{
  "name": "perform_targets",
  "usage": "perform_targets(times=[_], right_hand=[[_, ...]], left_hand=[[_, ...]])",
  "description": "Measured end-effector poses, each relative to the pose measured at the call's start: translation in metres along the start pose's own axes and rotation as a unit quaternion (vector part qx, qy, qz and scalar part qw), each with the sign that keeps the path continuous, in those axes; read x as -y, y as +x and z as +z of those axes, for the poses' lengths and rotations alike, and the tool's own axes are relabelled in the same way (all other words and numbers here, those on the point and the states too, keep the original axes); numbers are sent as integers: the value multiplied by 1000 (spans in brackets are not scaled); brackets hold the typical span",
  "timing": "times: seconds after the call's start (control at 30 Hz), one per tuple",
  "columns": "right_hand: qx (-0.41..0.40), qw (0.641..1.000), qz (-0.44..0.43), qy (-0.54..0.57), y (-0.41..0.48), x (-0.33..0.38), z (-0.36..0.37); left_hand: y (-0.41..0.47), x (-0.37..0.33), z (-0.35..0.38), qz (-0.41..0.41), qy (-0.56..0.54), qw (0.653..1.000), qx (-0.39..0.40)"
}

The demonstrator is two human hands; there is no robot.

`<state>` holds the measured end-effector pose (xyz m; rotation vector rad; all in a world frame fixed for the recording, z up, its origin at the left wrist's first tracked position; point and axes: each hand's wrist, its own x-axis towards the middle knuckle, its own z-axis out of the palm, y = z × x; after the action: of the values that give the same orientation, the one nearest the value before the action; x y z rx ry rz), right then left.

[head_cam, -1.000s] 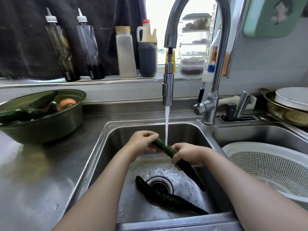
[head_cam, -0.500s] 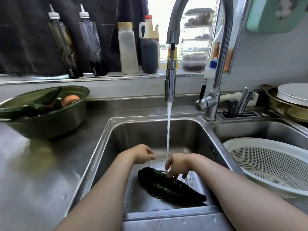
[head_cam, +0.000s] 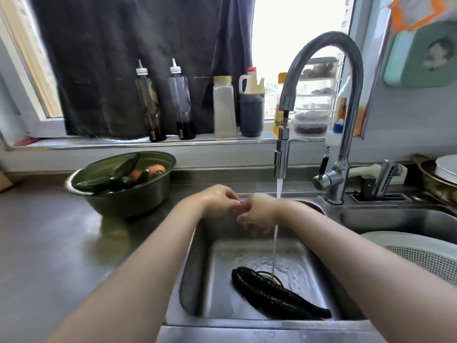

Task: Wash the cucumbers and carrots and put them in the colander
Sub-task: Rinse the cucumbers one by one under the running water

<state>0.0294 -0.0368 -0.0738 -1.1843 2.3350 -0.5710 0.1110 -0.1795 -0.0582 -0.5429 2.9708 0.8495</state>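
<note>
Cucumbers (head_cam: 279,298) — two dark ones, side by side and touching — lie on the floor of the left sink basin (head_cam: 197,280). Their long axes run diagonally: the blunt far ends sit at the drain (head_cam: 268,274), the tapered ends point to the basin's near right corner. The basin's left half and far wall are bare steel.

Above the basin's far edge the left hand (head_cam: 217,201) and right hand (head_cam: 259,214) meet, fingertips touching; both sets of fingers are curled inward and nothing shows in either grasp. A thin water stream (head_cam: 274,243) falls from the faucet (head_cam: 282,154), past the right hand, onto the drain beside the cucumbers.

On the worktop left of the sink, near its back edge, a green bowl (head_cam: 123,201) holds more cucumbers (head_cam: 116,174) and carrots (head_cam: 155,169); the cucumbers there lean leftward over the rim. Open worktop lies between bowl and near edge.

The white colander (head_cam: 395,237) sits in the right basin — well apart from the cucumbers, with the right forearm across the divider between them.
</note>
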Motion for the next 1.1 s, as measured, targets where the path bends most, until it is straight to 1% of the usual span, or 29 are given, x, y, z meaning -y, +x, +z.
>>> perform_targets(times=[0.1, 0.17, 0.3, 0.37, 0.43, 0.5, 0.57, 0.63, 0.7, 0.77, 0.97, 1.03, 1.1], right_hand=[[-69, 997, -31, -1, 8, 46, -21], [-95, 994, -58, -10, 17, 77, -33], [-133, 983, -123, -36, 42, 141, -39], [-124, 979, -153, -53, 57, 170, -33], [-107, 977, -167, -77, 74, 194, -26], [-108, 975, -173, -88, 92, 213, -19], [-111, 973, -179, -94, 109, 230, -12], [-94, 971, -179, -126, 122, 246, -4], [-70, 967, -175, -168, 135, 259, 6], [-50, 965, -173, -193, 147, 268, 16], [-37, 961, -187, -199, 164, 269, 29], [-58, 962, -199, -180, 167, 266, 27], [-100, 956, -220, -166, 165, 264, 21]], left_hand=[[-18, 6, -47, -6, -14, 999, -36], [-30, 11, -79, -8, 14, 998, -65], [-46, 39, -133, -35, 62, 988, -140], [-53, 57, -152, -61, 72, 983, -158], [-61, 78, -168, -90, 71, 981, -155], [-67, 103, -181, -127, 89, 978, -138], [-73, 131, -192, -186, 91, 971, -120], [-80, 155, -198, -239, 74, 965, -81], [-85, 170, -199, -262, 79, 961, -45], [-85, 180, -197, -255, 77, 963, -41], [-84, 182, -201, -212, 51, 971, -96], [-88, 178, -211, -202, 52, 970, -127], [-94, 172, -223, -187, 41, 967, -167]])
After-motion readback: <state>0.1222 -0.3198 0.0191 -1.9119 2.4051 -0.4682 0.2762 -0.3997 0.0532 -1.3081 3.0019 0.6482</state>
